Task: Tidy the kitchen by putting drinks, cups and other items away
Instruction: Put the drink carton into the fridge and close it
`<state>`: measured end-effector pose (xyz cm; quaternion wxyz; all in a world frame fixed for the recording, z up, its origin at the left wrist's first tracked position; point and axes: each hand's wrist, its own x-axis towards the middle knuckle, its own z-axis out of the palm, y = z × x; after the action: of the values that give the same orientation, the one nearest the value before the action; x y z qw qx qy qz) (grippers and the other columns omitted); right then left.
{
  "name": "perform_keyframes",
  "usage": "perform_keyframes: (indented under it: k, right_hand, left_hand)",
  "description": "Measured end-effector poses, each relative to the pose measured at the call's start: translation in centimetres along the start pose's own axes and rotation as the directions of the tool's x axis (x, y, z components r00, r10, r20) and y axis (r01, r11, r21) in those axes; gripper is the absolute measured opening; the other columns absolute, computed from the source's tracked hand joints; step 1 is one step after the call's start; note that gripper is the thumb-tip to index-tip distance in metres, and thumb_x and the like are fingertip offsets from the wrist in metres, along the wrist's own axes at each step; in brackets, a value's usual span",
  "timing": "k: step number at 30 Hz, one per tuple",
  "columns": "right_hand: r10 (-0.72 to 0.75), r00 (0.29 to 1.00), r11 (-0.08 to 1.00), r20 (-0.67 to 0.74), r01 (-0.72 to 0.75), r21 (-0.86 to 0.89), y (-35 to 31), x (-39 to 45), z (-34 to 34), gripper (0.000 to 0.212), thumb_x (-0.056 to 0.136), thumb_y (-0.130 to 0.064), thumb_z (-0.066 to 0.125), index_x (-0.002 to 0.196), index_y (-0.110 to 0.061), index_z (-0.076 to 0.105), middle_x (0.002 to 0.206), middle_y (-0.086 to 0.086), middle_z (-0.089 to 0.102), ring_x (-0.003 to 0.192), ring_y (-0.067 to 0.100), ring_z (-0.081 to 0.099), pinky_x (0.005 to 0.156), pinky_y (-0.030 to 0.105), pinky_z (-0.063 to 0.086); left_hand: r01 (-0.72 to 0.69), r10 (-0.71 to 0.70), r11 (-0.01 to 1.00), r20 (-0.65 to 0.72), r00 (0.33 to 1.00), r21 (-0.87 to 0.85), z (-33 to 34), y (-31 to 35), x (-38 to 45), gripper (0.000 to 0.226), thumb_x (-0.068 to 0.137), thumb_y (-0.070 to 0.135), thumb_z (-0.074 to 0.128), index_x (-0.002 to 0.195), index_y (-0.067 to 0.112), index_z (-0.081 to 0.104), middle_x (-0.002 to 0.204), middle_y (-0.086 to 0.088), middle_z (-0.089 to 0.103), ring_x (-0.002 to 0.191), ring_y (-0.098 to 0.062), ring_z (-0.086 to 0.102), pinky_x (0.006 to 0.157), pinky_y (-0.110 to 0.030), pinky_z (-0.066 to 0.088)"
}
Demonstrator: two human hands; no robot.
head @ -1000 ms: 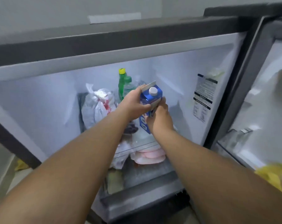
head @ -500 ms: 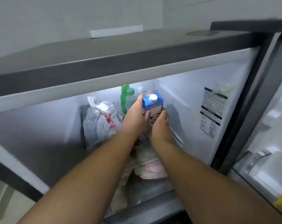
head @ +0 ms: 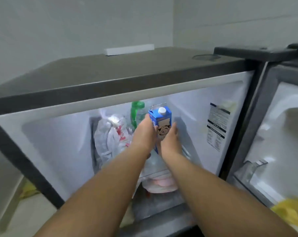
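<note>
A blue milk carton [head: 161, 120] with a white screw cap and a cartoon face stands upright deep inside the open fridge [head: 110, 79]. My left hand [head: 144, 132] grips its left side. Against its right side and front lies my right hand [head: 170, 139], fingers wrapped around it. Both forearms reach in over the glass shelf [head: 151, 174]. The carton's base is hidden behind my hands.
A green bottle [head: 135, 111] stands just left of the carton, with a white plastic bag [head: 110, 135] further left. Pink wrapped food [head: 161, 183] lies below the shelf. The open fridge door [head: 279, 134] hangs at right, something yellow [head: 291, 211] in its lower bin.
The carton and both hands have moved deeper into the fridge toward the back wall. The camera has tilted up, showing more of the fridge top.
</note>
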<state>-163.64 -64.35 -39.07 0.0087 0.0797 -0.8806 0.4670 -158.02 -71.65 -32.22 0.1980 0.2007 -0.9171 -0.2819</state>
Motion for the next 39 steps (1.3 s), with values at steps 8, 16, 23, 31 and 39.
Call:
perform_keyframes:
  k: [8,16,23,31,39]
  right_hand:
    - [-0.074,0.997,0.994,-0.031,0.071,-0.084,-0.1,-8.4,-5.8,0.067,0.097,-0.027,0.05,0.157,-0.023,0.018,0.158,0.007,0.037,0.138,0.033,0.044,0.109,0.048,0.04]
    - [-0.189,0.982,0.947,0.005,0.183,-0.262,3.2,-24.7,-12.1,0.067,0.097,-0.039,0.05,0.155,-0.016,0.026,0.158,0.01,0.037,0.141,0.031,0.04,0.112,0.046,0.039]
    - [-0.244,0.968,0.892,0.056,0.247,-0.378,5.8,-38.4,-17.5,0.058,0.099,-0.036,0.049,0.151,-0.015,0.035,0.148,0.01,0.046,0.134,0.03,0.045,0.107,0.04,0.039]
    - [-0.183,0.981,0.866,0.064,0.192,-0.462,12.6,-48.2,-23.7,0.058,0.097,-0.043,0.049,0.149,-0.022,0.036,0.143,0.007,0.053,0.127,0.028,0.053,0.106,0.041,0.044]
    - [-0.123,0.991,0.858,0.054,0.134,-0.495,20.8,-52.2,-36.0,0.047,0.099,-0.04,0.049,0.141,-0.019,0.045,0.135,0.006,0.057,0.121,0.027,0.057,0.098,0.038,0.046]
  left_hand:
    - [-0.063,0.021,0.933,0.121,0.992,0.354,-6.8,-0.5,-8.4,0.016,0.093,0.016,0.061,0.108,0.012,0.057,0.107,-0.013,0.068,0.094,-0.029,0.064,0.078,-0.036,0.048]
    - [-0.164,0.138,0.922,0.098,0.985,0.349,-10.9,-2.9,-24.0,0.028,0.104,0.031,0.039,0.106,0.014,0.061,0.109,-0.015,0.067,0.1,-0.035,0.064,0.078,-0.038,0.046]
    - [-0.228,0.164,0.922,0.218,0.962,0.313,-10.3,-1.8,-37.0,0.025,0.103,0.028,0.036,0.097,0.015,0.057,0.105,-0.012,0.068,0.093,-0.033,0.063,0.077,-0.038,0.048]
    - [-0.28,0.21,0.914,0.248,0.946,0.295,-9.7,2.7,-47.4,0.029,0.105,0.036,0.035,0.111,0.019,0.059,0.107,-0.007,0.068,0.096,-0.027,0.064,0.084,-0.037,0.05]
    - [-0.321,0.282,0.919,0.188,0.941,0.229,-6.4,13.8,-52.8,0.031,0.102,0.035,0.037,0.109,0.021,0.063,0.11,-0.008,0.068,0.101,-0.03,0.063,0.082,-0.038,0.05]
